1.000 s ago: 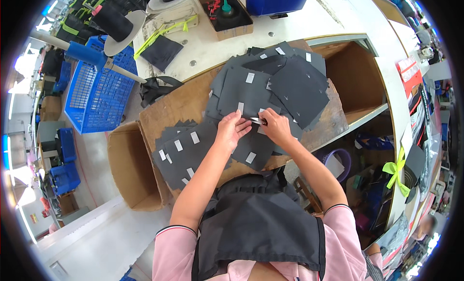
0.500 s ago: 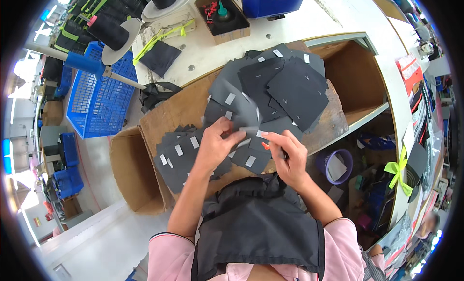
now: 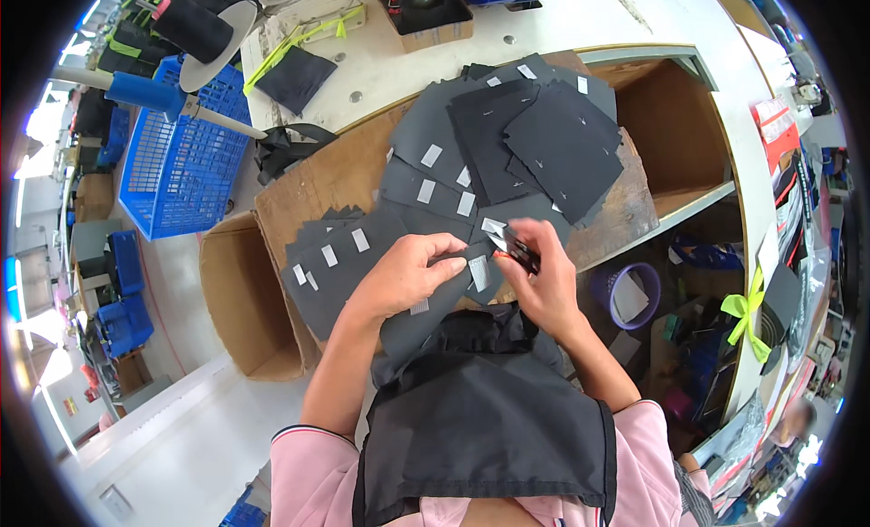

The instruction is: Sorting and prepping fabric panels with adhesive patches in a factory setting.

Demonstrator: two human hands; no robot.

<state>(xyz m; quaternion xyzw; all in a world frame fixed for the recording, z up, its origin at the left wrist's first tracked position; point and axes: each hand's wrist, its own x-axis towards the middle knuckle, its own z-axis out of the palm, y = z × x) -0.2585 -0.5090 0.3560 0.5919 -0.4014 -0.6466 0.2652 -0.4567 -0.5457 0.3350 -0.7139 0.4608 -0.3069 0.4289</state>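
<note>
Between the thumb and fingers of my left hand is the edge of a black fabric piece with pale labels on it. My right hand is closed around small dark thread snips, whose bright blades point toward the held piece, close to a white label. Beyond both hands lies a fanned pile of black fabric pieces, many bearing small white labels. Plain-looking black panels rest on its right part. Another spread of labelled black pieces lies beside my left hand.
Under the piles is a wooden board. A cardboard box stands at the left, near a blue basket and a black thread cone. On the right, a purple bin sits below the white table.
The blurred fabric piece between my hands has come down toward my lap and lies flatter. My right hand has turned, and the snips show more clearly. The view has shifted slightly.
</note>
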